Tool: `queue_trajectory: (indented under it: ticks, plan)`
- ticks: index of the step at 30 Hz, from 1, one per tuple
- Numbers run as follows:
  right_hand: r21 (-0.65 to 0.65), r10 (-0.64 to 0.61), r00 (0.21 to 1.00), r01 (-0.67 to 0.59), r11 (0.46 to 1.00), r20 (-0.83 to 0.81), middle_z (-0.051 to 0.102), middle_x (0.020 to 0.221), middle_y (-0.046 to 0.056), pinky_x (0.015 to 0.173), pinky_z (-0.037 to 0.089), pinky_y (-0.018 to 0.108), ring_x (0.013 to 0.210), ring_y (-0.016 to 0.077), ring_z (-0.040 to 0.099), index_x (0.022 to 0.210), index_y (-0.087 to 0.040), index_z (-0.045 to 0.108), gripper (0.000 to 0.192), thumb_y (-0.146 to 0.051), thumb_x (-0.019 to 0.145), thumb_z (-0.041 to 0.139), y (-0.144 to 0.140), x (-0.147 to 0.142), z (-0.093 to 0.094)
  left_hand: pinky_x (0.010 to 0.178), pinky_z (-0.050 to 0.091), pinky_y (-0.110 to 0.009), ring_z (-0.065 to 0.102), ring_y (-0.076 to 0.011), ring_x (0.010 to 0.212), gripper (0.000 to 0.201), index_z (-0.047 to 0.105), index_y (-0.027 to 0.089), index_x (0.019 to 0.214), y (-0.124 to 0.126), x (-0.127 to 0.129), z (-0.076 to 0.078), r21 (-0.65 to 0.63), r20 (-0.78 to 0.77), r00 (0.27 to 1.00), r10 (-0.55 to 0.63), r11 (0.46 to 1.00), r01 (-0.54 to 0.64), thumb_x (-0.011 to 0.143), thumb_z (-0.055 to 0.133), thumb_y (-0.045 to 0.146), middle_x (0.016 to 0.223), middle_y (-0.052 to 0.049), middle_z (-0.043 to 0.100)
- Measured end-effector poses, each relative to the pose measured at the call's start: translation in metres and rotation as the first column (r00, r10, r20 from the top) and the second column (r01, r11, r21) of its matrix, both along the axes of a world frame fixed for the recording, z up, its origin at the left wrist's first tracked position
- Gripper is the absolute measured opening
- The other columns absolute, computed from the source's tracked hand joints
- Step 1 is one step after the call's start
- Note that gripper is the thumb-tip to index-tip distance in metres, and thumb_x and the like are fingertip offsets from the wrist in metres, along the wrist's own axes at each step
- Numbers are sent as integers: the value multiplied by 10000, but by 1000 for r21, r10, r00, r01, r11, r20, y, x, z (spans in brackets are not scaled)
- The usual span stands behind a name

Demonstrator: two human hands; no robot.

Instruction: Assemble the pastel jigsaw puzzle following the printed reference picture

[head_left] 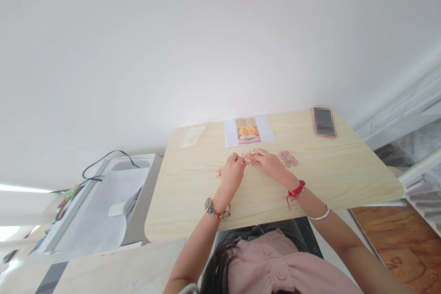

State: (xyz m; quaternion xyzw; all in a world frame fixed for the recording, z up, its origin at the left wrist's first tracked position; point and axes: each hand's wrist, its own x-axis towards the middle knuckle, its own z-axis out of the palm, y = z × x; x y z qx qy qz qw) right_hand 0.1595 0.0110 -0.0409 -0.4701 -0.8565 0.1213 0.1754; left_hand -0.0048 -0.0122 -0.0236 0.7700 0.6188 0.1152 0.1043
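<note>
My left hand (pixel 233 173) is at the middle of the table, fingers bent together at the left edge of a pile of small puzzle pieces (pixel 250 154). Whatever its fingertips hold is too small to make out. From the other side, my right hand (pixel 269 164) reaches onto the same pile with its fingers curled, partly covering the pieces. To the right lies a second cluster of pinkish, multicoloured puzzle pieces (pixel 288 159). A few orange and white pieces (pixel 217 174) show beside my left hand, partly hidden by it.
Behind the pile, a white sheet with a printed picture (pixel 248 131) of a yellow figure lies near the wall. A phone (pixel 324 122) rests at the back right, and a clear plastic bag (pixel 193 136) at the back left. Papers (pixel 106 206) cover a white unit left of the table (pixel 186 211).
</note>
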Motion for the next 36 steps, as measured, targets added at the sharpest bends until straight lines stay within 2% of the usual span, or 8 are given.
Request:
queue_trajectory:
  ticks: [4, 9, 12, 15, 18, 22, 28, 36]
  plan:
    - [13, 120, 993, -120, 993, 3, 560, 848, 51, 673, 405, 252, 785, 141, 539, 844, -173, 634, 208, -230, 874, 436, -1, -39, -1, 651, 409, -229, 513, -146, 821, 166, 599, 185, 844, -19, -38, 2, 16, 7, 998, 67, 998, -67, 848, 439, 227, 882, -46, 512]
    - [-15, 175, 983, -175, 985, 56, 558, 854, 51, 598, 385, 233, 692, 120, 537, 855, -172, 642, 251, -248, 886, 405, -7, -78, -3, 683, 421, -238, 522, -150, 831, 148, 603, 187, 852, -33, -73, -10, 20, 12, 981, 196, 980, -196, 836, 458, 216, 900, -49, 524]
    - [-23, 168, 985, -167, 986, 37, 555, 865, 56, 643, 397, 235, 738, 127, 542, 856, -169, 638, 229, -223, 877, 417, -8, -71, -2, 706, 429, -244, 526, -155, 852, 163, 605, 190, 870, -35, -80, -15, 13, 8, 974, 227, 974, -227, 841, 449, 230, 912, -53, 526]
    - [-18, 97, 995, -97, 995, 6, 556, 888, 54, 683, 413, 252, 781, 140, 542, 834, -181, 633, 203, -198, 859, 432, -8, -41, -4, 723, 434, -250, 529, -157, 865, 176, 603, 192, 898, -36, -79, -13, 23, 28, 973, 228, 973, -228, 846, 443, 246, 929, -56, 524]
    - [-11, -59, 998, 59, 998, -12, 558, 884, 45, 693, 430, 277, 805, 160, 543, 835, -215, 634, 212, -222, 857, 424, -11, -5, -9, 704, 437, -250, 533, -152, 838, 183, 598, 197, 907, -34, -70, -8, 42, 57, 975, 215, 975, -218, 852, 432, 249, 925, -52, 518]
    - [-14, -146, 989, 146, 989, -10, 563, 926, 52, 724, 435, 292, 860, 174, 544, 859, -205, 632, 206, -212, 846, 426, -17, 22, -16, 682, 434, -237, 528, -144, 841, 158, 589, 205, 924, -24, -39, -4, 26, 67, 992, 108, 994, -110, 838, 458, 222, 921, -40, 510]
    - [-22, -188, 981, 189, 982, 36, 564, 949, 61, 674, 436, 285, 852, 181, 549, 927, -197, 616, 205, -204, 841, 430, -15, 22, -17, 689, 439, -257, 509, -173, 911, 150, 570, 186, 938, -5, 13, -8, -26, -42, 999, -30, 999, 29, 820, 477, 182, 962, -59, 503]
    - [-59, -143, 988, 147, 987, 64, 544, 979, 59, 670, 429, 267, 850, 173, 553, 946, -205, 595, 198, -188, 846, 425, -6, 25, -17, 712, 455, -261, 502, -186, 951, 141, 563, 173, 931, -2, 35, -18, -4, -69, 994, -79, 997, 79, 822, 478, 200, 979, -76, 503]
